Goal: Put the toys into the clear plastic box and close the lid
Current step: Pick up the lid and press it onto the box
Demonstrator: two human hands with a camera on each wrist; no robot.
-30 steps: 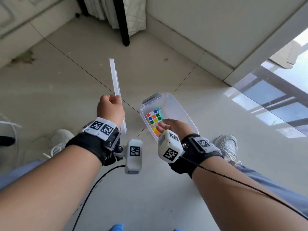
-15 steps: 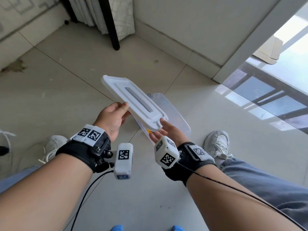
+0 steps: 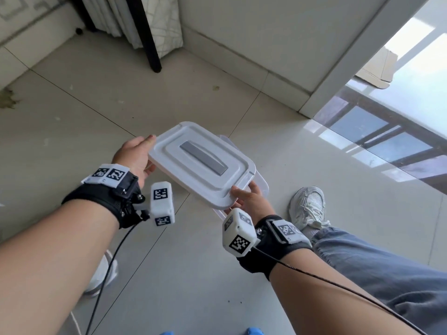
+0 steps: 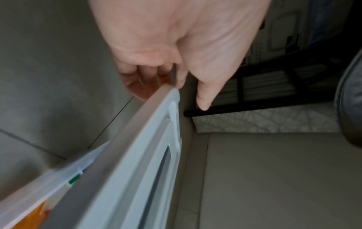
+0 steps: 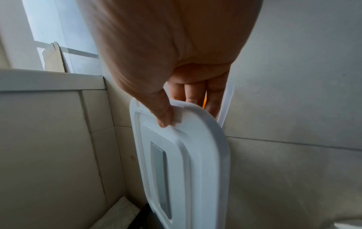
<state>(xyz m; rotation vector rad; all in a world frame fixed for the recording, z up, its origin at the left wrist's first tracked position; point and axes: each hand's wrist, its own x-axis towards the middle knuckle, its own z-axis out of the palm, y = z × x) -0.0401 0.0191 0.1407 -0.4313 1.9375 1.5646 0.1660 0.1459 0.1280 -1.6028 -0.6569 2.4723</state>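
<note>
A white lid (image 3: 203, 163) with a grey handle strip hangs tilted just above the clear plastic box (image 3: 263, 185), covering nearly all of it. My left hand (image 3: 147, 153) holds the lid's far-left end, fingers (image 4: 147, 74) curled under the edge and thumb (image 4: 203, 100) off it. My right hand (image 3: 238, 195) pinches the near end, thumb (image 5: 164, 117) on top of the lid (image 5: 186, 155) and fingers beneath. In the left wrist view the box rim (image 4: 49, 186) shows under the lid (image 4: 137, 170), with green (image 4: 74, 180) and orange (image 4: 33, 216) toy parts inside.
The box stands on a tiled floor between my shoes (image 3: 308, 209). A black furniture leg (image 3: 154, 66) and a hanging cloth (image 3: 164, 32) are at the back, a wall skirting and glass door (image 3: 387, 131) to the right. Cables trail from both wrists.
The lid went from upright in my left hand to flat over the box. My right hand left the box and took the lid's near end. The cube is now hidden.
</note>
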